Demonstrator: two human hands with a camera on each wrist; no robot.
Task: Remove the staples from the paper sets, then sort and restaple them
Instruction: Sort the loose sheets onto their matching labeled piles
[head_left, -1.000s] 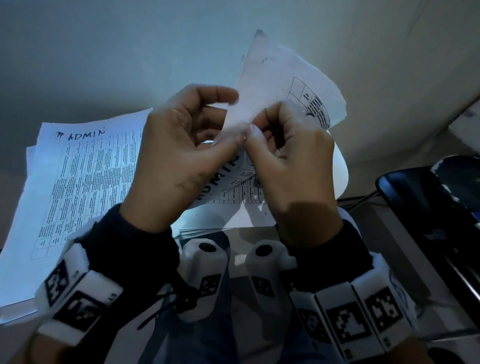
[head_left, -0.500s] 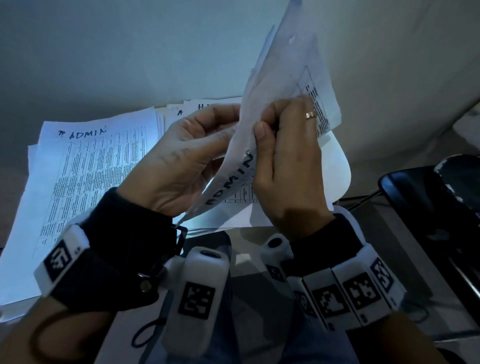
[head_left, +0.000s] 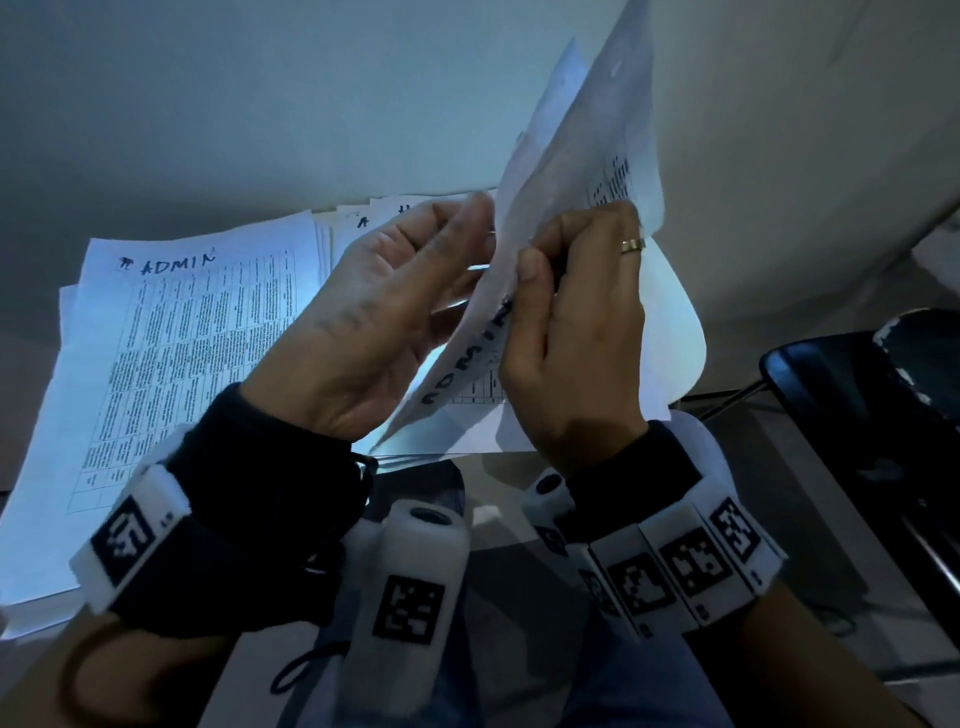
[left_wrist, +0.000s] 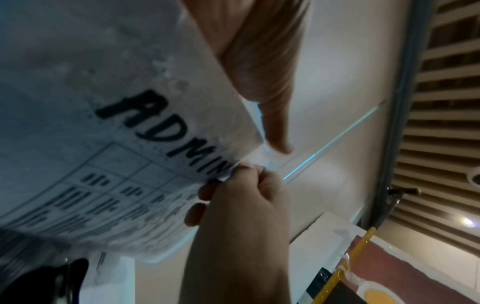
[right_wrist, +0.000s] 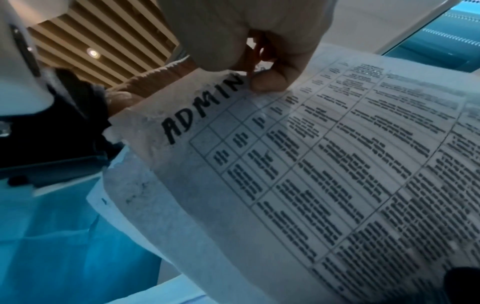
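A paper set marked "ADMIN" stands nearly upright above the table's edge. My right hand pinches its top margin just past the word, thumb on the near side. The right wrist view shows that pinch at the letter N on the printed sheet. My left hand lies to the left with straight fingers touching the sheets' edge. In the left wrist view a left finger runs along the paper. No staple can be made out under the fingers.
A stack of printed sheets headed "ADMIN" lies on the white table at left. A second pile sits behind my left hand. A black chair stands to the right.
The paper set has swung up from leaning to nearly upright. My left hand has rolled palm-up and its fingers have straightened. My right hand has kept its pinch.
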